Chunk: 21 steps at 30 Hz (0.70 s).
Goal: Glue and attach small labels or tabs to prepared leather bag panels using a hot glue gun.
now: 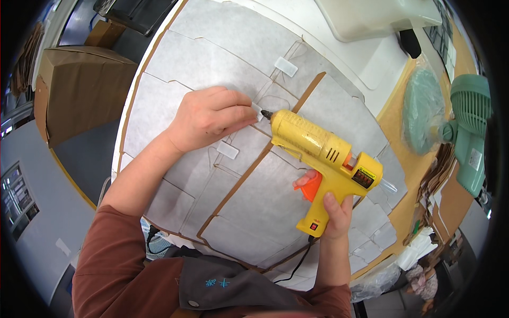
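My right hand (338, 213) is wrapped round the handle of a yellow hot glue gun (310, 137), fingers at its orange trigger. A clear glue stick (388, 185) pokes out of its back end, and a black cord runs down from the handle. My left hand (214, 117) is closed in a pinch on a small white rectangular tab (257, 112), right at the gun's dark nozzle. Two similar tabs lie nearby, an upper one (286, 67) and a lower one (228, 150), with thin looped cord (273, 99) around them. Beneath are pale grey panels (254, 222) with brown edges.
A brown cardboard box (87, 90) stands at the left. To the right are a green fan (471, 106), a bagged green round part (421, 111) and stacked cardboard (445, 199). A whitish plastic bin (366, 18) sits at the top. Another person (424, 283) appears at lower right.
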Each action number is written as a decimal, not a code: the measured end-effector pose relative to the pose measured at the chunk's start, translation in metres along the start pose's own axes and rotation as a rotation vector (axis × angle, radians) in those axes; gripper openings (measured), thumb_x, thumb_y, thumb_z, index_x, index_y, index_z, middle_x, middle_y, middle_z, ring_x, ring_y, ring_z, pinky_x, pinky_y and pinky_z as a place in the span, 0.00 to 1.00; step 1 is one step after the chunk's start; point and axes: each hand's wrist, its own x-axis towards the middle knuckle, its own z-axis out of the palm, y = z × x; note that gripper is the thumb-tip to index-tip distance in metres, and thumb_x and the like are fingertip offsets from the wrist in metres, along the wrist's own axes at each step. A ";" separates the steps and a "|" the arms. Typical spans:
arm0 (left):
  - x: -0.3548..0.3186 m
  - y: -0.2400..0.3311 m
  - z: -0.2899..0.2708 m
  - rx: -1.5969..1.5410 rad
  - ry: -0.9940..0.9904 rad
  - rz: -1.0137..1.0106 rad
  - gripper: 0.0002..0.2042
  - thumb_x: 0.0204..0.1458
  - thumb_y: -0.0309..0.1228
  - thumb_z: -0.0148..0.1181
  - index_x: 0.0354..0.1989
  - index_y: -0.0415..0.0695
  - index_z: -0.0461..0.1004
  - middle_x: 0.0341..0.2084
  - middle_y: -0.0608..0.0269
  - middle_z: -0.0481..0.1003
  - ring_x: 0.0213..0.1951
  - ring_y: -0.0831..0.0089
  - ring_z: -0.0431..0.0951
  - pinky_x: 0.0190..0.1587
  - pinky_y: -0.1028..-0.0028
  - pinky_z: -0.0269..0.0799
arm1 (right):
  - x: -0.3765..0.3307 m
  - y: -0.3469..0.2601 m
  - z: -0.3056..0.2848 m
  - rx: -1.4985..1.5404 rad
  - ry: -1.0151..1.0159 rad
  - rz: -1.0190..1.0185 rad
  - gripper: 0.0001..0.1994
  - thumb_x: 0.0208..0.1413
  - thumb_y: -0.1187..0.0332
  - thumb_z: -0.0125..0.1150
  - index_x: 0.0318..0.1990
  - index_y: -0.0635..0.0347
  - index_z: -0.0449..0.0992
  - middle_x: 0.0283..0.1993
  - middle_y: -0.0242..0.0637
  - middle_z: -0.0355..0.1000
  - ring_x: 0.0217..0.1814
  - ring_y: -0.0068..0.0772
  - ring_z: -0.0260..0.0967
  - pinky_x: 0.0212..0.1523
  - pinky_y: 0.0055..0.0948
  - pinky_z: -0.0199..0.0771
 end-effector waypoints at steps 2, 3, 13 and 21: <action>-0.001 0.000 0.001 -0.005 -0.003 0.002 0.11 0.38 0.26 0.72 0.32 0.49 0.80 0.30 0.71 0.76 0.26 0.75 0.74 0.25 0.76 0.70 | -0.002 0.002 0.000 -0.009 0.017 0.001 0.31 0.52 0.54 0.59 0.56 0.72 0.63 0.47 0.48 0.72 0.45 0.46 0.75 0.39 0.33 0.75; -0.001 -0.001 0.001 -0.009 -0.003 0.004 0.11 0.38 0.26 0.72 0.33 0.49 0.80 0.30 0.71 0.76 0.27 0.75 0.74 0.25 0.76 0.70 | -0.002 0.002 0.000 -0.020 0.033 -0.001 0.32 0.52 0.53 0.59 0.56 0.72 0.63 0.47 0.48 0.71 0.45 0.46 0.74 0.39 0.33 0.75; -0.002 -0.002 -0.002 0.046 -0.087 0.017 0.13 0.39 0.26 0.70 0.36 0.50 0.82 0.28 0.72 0.75 0.26 0.75 0.74 0.23 0.76 0.70 | -0.033 0.009 -0.030 0.229 0.075 -0.055 0.33 0.52 0.51 0.60 0.56 0.71 0.63 0.48 0.50 0.70 0.48 0.49 0.71 0.45 0.47 0.75; -0.001 0.001 0.001 0.116 -0.023 0.054 0.12 0.40 0.25 0.69 0.36 0.51 0.82 0.29 0.74 0.75 0.25 0.77 0.74 0.23 0.77 0.70 | -0.056 0.017 -0.035 0.282 0.094 -0.100 0.34 0.54 0.47 0.57 0.54 0.74 0.64 0.44 0.51 0.70 0.46 0.48 0.72 0.42 0.37 0.74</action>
